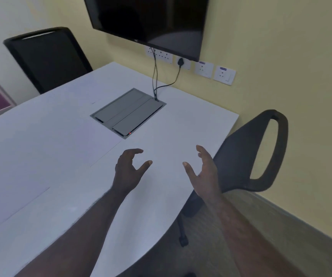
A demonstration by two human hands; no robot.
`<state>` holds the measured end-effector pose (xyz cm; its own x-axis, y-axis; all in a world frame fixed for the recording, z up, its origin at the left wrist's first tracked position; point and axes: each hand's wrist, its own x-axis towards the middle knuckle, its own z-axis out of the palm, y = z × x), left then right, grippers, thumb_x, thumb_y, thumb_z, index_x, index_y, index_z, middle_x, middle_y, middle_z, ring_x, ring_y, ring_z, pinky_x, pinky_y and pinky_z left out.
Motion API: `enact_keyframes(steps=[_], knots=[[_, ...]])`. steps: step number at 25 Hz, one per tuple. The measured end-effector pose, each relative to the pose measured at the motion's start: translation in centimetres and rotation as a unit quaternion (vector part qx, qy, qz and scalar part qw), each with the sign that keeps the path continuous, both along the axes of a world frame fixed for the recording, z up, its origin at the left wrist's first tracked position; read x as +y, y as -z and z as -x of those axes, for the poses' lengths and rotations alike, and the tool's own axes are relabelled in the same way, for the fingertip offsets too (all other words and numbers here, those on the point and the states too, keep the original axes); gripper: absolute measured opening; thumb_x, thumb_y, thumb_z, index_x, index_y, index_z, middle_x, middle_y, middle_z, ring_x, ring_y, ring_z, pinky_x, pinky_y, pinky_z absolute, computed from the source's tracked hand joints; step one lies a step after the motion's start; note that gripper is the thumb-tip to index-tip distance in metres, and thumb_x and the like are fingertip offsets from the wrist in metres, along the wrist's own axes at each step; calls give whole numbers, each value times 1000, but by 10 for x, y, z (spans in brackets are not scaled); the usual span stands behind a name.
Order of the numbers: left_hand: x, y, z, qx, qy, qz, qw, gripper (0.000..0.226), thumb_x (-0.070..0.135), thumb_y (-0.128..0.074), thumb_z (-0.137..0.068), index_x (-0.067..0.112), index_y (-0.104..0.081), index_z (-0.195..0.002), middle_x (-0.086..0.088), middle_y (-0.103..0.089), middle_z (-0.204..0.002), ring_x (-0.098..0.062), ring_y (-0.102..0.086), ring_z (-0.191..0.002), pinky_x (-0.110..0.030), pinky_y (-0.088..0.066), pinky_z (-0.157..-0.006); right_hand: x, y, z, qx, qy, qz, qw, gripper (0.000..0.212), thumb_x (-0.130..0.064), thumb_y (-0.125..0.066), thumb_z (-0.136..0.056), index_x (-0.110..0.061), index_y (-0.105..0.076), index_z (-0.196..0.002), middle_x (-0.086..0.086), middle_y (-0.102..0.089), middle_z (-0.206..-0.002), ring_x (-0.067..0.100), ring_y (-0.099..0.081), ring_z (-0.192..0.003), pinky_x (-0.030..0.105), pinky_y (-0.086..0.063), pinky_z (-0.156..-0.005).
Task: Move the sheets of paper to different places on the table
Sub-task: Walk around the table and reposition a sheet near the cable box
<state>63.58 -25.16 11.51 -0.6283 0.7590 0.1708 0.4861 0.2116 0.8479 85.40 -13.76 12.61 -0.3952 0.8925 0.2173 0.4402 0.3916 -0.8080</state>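
White sheets of paper lie flat on the white table (191,120) and are hard to tell from it. One sheet (77,144) shows a thin edge just left of my left hand. Another sheet (11,188) lies at the near left, its corner near the table's middle. My left hand (130,168) hovers over the table with fingers curled apart, holding nothing. My right hand (203,170) is raised near the table's right edge, fingers spread, also holding nothing. Neither hand touches a sheet.
A grey cable hatch (128,112) is set into the table beyond my hands, with cables (155,80) running up to wall sockets. A black screen (151,19) hangs on the wall. One black chair (49,58) stands at the far left, another (247,154) at the right edge.
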Motion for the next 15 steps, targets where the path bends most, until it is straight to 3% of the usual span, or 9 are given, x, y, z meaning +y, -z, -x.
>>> enact_keyframes(steps=[3, 7, 12, 15], knots=[[-1, 0, -5, -27, -75, -7, 997, 35, 43, -75, -80, 38, -58, -110, 32, -51, -112, -3, -49, -109, -19, -37, -86, 24, 5, 17, 3, -45, 0, 999, 58, -44, -64, -90, -29, -41, -140, -8, -50, -143, 12, -49, -129, 45, -43, -108], [-10, -3, 5, -39, -146, -14, 988, 35, 39, -77, -80, 42, -56, -107, 34, -51, -111, 3, -48, -106, -16, -38, -80, 40, 13, 49, 8, -109, 8, 994, 53, -44, -64, -89, -30, -44, -137, -10, -51, -140, 9, -49, -126, 43, -44, -107], [-19, 4, 40, -68, -220, -18, 973, 41, 36, -77, -80, 28, -59, -116, 28, -52, -113, -4, -51, -111, -19, -40, -80, 57, 23, 110, 29, -135, 34, 990, 53, -36, -69, -89, -21, -49, -136, -5, -55, -137, 15, -53, -125, 43, -46, -103], [-23, 16, 68, -76, -245, -9, 967, 45, 35, -77, -81, 24, -58, -120, 16, -55, -118, -6, -52, -111, -13, -38, -78, 64, 27, 144, 29, -155, 34, 987, 52, -31, -70, -88, -19, -51, -135, -3, -56, -135, 15, -54, -124, 36, -45, -102]])
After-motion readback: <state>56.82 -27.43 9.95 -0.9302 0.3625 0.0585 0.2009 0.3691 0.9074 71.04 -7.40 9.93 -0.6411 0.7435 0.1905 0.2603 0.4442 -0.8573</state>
